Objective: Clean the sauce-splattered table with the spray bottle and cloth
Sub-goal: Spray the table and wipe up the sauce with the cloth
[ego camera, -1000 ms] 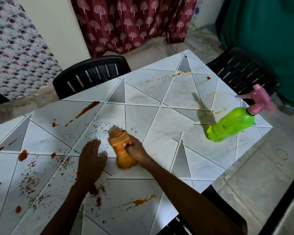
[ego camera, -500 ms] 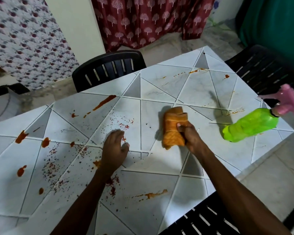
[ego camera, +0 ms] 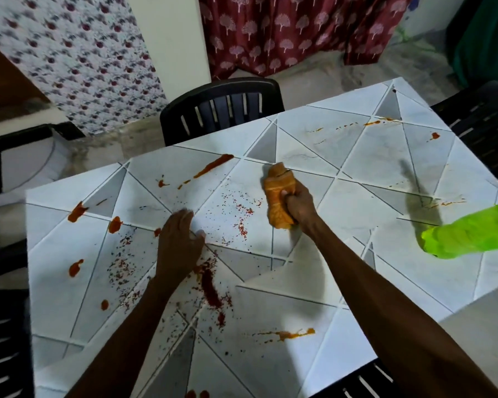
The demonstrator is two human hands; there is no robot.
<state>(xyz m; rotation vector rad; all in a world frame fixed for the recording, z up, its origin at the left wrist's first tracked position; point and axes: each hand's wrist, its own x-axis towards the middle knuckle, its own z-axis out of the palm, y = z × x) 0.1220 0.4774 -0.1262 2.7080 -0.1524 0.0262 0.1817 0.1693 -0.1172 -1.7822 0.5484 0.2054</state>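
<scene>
Your right hand (ego camera: 298, 206) grips the bunched cloth (ego camera: 279, 196) to scrub sauce off the table (ego camera: 385, 268), while your flat, open left hand (ego camera: 179, 245) braces you.

The white triangle-patterned bench (ego camera: 285, 308) carries a bunched orange cloth (ego camera: 278, 193); red sauce splatters (ego camera: 210, 285) lie left of it, a green plastic bottle (ego camera: 469, 237) well right.

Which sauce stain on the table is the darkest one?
The thick smear just nearer than the left hand; it is deep red, while the other blobs and streaks are orange.
</scene>
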